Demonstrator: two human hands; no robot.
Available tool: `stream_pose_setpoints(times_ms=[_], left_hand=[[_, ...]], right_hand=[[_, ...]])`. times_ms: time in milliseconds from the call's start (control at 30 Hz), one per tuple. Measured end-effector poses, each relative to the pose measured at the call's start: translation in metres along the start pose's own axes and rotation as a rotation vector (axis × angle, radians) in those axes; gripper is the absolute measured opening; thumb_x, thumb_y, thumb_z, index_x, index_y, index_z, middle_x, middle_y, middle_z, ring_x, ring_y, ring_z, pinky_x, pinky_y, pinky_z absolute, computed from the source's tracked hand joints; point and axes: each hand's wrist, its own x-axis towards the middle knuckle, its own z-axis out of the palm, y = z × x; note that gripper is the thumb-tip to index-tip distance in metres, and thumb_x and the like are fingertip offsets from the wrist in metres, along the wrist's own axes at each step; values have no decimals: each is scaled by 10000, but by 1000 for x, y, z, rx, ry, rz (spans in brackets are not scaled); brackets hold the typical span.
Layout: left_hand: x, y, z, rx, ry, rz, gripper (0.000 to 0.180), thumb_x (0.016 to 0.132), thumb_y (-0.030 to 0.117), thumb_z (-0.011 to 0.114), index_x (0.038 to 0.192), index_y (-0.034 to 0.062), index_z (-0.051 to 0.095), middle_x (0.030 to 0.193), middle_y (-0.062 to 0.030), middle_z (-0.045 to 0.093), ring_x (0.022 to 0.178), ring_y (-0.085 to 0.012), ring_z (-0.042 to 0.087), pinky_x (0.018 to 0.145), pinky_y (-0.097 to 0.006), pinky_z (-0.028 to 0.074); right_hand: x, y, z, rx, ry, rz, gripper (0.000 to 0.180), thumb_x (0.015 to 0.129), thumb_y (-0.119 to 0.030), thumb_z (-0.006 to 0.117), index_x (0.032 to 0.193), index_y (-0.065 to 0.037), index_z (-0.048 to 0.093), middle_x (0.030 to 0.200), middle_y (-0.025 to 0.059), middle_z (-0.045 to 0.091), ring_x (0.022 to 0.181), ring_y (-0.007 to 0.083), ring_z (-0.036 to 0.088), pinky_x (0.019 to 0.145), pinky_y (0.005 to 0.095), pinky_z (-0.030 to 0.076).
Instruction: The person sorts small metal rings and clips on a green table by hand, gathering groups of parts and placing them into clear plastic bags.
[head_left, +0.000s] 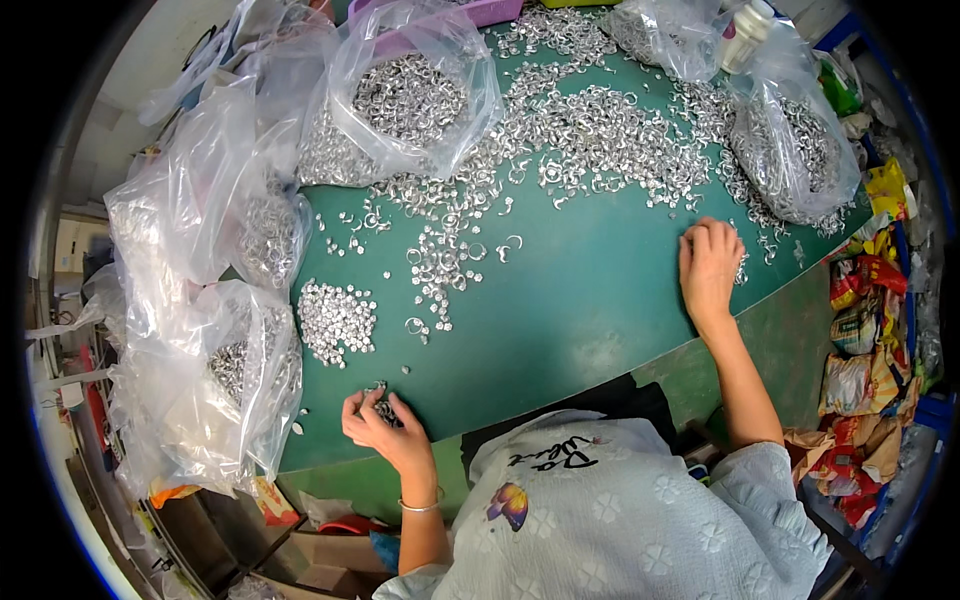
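Silvery pieces mostly lie loose, one small pile seemingly done; left fingers cup some, right fingers I can't tell.

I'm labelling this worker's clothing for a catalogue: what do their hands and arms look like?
Both the left hand and right hand are ungloved. A thin, silver-coloured bracelet circles the left wrist; the right wrist shows none. The forearms are uncovered below short, pale grey-blue, textured fabric sleeves.

soft glare pales the brightly lit table.
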Motion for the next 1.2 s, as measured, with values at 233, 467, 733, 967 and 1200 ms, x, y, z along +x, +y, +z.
stream_pose_setpoints(times_ms=[233,467,733,967,1200], left_hand=[[69,114,49,-377,-365,392,516,794,-13,668,1280,22,495,1298,-200,451,1205,-370,436,1027,-414,352],[121,191,171,-330,-445,669,491,856,78,583,1322,-5,453,1421,-190,399,1336,-387,344,1086,-579,260],[124,144,149,-12,-290,682,309,899,24,481,1194,-12,565,1368,-165,485,1315,-357,404,1099,-586,241],[89,167,135,-318,-492,739,413,910,80,521,1315,6,483,1418,-177,434,1344,-358,367,1096,-581,253],[68,136,103,-97,-552,826,448,893,75,538,1327,-14,468,1429,-178,413,1358,-361,347,1101,-573,254]], right_hand=[[59,-33,32,289,5,-95,511,803,-209,716,1257,-60,534,1289,166,492,1248,373,412,1022,492,323],[70,-71,58,322,-204,-156,455,933,-327,546,1330,-109,507,1459,185,365,1376,410,278,1097,608,195],[16,-69,-16,637,-564,-470,365,869,-163,632,1213,-54,583,1442,142,408,1374,345,327,1110,503,274],[35,-57,1,544,-239,-137,406,853,-156,656,1238,-59,573,1422,141,446,1371,332,344,1111,496,271],[6,-38,-19,568,-506,-333,359,860,-150,645,1202,-54,593,1380,136,481,1362,324,364,1123,492,263]])
